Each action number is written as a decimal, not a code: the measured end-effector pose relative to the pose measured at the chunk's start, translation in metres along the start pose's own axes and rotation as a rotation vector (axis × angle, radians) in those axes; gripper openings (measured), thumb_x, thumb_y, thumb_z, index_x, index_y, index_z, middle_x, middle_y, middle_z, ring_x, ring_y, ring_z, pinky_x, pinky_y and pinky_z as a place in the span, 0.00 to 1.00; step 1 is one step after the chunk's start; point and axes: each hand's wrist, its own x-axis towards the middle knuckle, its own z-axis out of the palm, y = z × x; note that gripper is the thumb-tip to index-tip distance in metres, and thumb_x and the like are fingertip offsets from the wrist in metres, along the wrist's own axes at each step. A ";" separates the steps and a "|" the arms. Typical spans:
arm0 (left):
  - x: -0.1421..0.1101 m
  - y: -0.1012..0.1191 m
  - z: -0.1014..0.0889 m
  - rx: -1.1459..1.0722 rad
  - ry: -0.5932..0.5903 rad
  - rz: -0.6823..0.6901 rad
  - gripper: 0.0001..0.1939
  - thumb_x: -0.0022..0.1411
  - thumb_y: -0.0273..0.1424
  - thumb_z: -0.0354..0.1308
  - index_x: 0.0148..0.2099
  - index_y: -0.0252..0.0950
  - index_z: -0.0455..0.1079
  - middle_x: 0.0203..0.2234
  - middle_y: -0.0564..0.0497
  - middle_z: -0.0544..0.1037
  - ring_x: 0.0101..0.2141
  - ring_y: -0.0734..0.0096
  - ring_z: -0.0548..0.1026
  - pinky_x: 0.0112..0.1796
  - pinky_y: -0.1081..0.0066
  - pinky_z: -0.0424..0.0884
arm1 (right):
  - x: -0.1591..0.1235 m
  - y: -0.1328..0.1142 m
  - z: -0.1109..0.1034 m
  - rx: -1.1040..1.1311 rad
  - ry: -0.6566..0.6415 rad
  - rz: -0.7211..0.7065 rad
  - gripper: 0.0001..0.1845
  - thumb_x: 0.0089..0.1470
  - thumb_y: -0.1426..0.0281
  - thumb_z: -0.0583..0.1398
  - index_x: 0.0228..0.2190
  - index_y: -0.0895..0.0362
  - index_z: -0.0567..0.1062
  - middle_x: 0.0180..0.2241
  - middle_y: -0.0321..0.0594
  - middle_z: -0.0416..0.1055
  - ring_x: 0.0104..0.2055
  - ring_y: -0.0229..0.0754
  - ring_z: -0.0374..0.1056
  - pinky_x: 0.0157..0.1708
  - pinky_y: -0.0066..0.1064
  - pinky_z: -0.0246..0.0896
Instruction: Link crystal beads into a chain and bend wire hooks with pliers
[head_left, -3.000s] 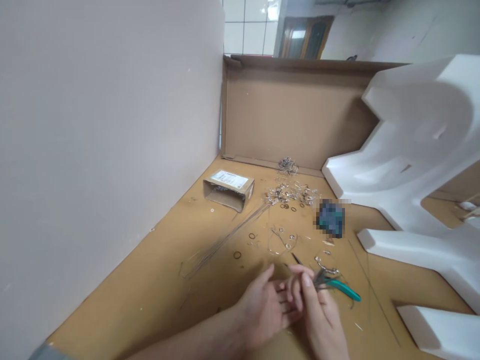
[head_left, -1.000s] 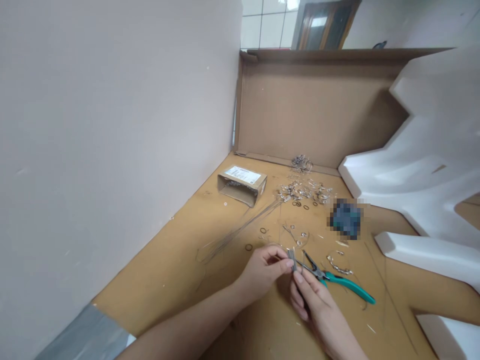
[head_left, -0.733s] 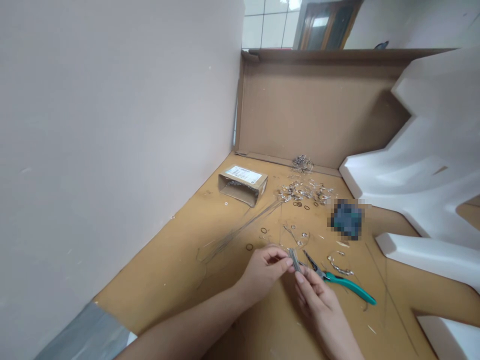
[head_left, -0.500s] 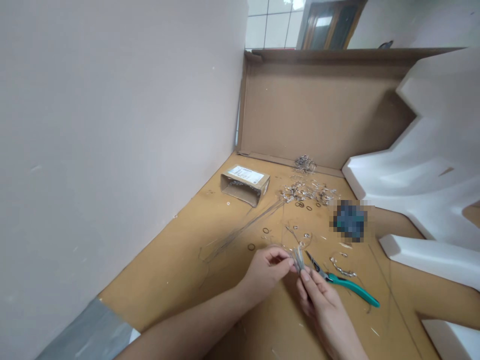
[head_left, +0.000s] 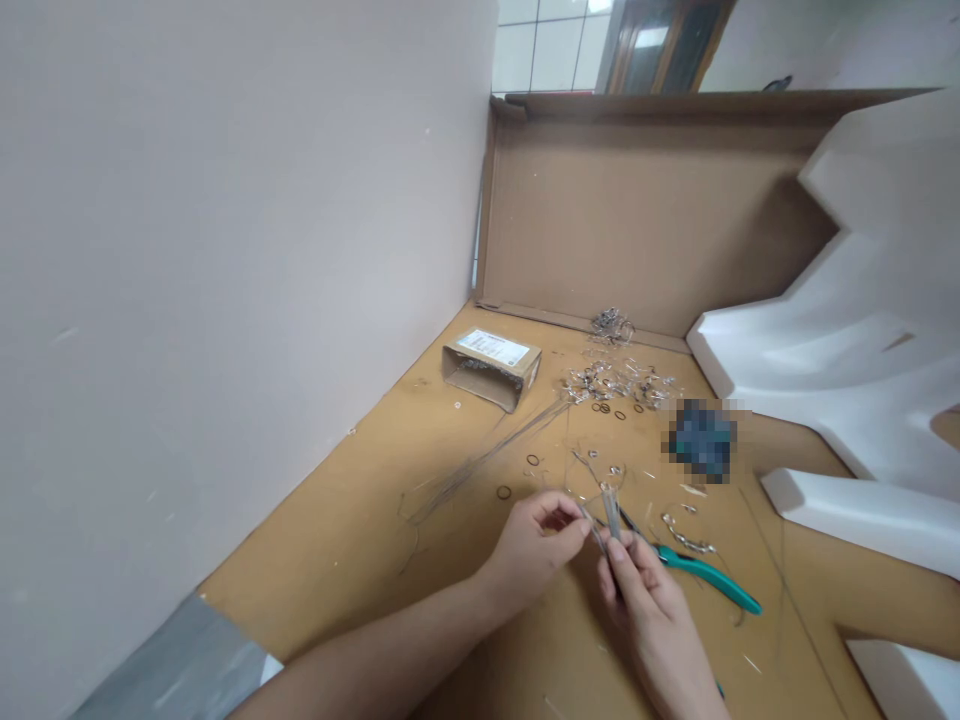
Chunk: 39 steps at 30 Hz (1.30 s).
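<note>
My right hand (head_left: 649, 605) pinches a small bundle of short metal wires (head_left: 610, 507), which stands up from its fingertips. My left hand (head_left: 534, 548) is closed in a pinch just left of the bundle, its thumb and forefinger meeting on one wire at the bundle's base. Both hands hover low over the cardboard floor (head_left: 360, 540). Green-handled pliers (head_left: 694, 572) lie on the cardboard just right of my right hand, jaws pointing toward the bundle.
A small open cardboard box (head_left: 491, 367) lies further back. Long thin wires (head_left: 480, 458) stretch from it toward me. Heaps of metal clips and dark rings (head_left: 611, 382) are scattered behind. White foam blocks (head_left: 840, 320) stand at the right, a pale wall (head_left: 225, 250) at the left.
My right hand has tipped the wire bundle more upright and shifted it slightly right. My left hand's pinch stays at the bundle's base. The pliers have not moved.
</note>
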 end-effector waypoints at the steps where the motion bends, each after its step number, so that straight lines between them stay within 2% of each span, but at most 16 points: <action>1: 0.000 0.000 0.000 -0.014 -0.004 -0.015 0.06 0.49 0.31 0.57 0.25 0.33 0.67 0.23 0.52 0.72 0.27 0.73 0.69 0.33 0.73 0.64 | 0.000 0.001 0.000 0.015 -0.003 0.007 0.13 0.40 0.60 0.65 0.28 0.52 0.72 0.26 0.32 0.67 0.21 0.32 0.57 0.19 0.21 0.55; 12: -0.001 0.000 -0.001 -0.008 -0.020 -0.008 0.08 0.51 0.32 0.55 0.25 0.32 0.68 0.22 0.52 0.71 0.27 0.73 0.67 0.33 0.73 0.63 | -0.003 -0.007 0.004 0.081 0.047 0.055 0.14 0.34 0.62 0.68 0.26 0.53 0.74 0.26 0.32 0.69 0.25 0.33 0.62 0.22 0.20 0.60; 20: -0.001 -0.002 -0.001 0.040 -0.012 0.018 0.08 0.51 0.32 0.54 0.25 0.32 0.68 0.22 0.51 0.71 0.27 0.73 0.67 0.33 0.73 0.63 | 0.000 0.000 -0.002 0.037 0.002 0.024 0.13 0.40 0.61 0.65 0.30 0.52 0.73 0.24 0.31 0.68 0.20 0.31 0.59 0.20 0.20 0.57; 34: 0.001 -0.002 -0.001 0.024 -0.014 0.028 0.07 0.51 0.30 0.53 0.24 0.33 0.67 0.22 0.52 0.72 0.27 0.73 0.68 0.33 0.73 0.63 | 0.002 0.004 -0.004 -0.022 -0.015 -0.014 0.13 0.42 0.60 0.63 0.30 0.53 0.71 0.24 0.31 0.66 0.19 0.32 0.57 0.18 0.21 0.54; 39: 0.000 -0.004 0.000 -0.043 -0.018 0.021 0.04 0.50 0.29 0.54 0.25 0.33 0.65 0.22 0.53 0.71 0.27 0.75 0.68 0.33 0.75 0.63 | 0.000 0.006 -0.005 -0.174 -0.026 -0.130 0.11 0.48 0.58 0.59 0.28 0.53 0.68 0.19 0.29 0.61 0.22 0.34 0.56 0.24 0.23 0.54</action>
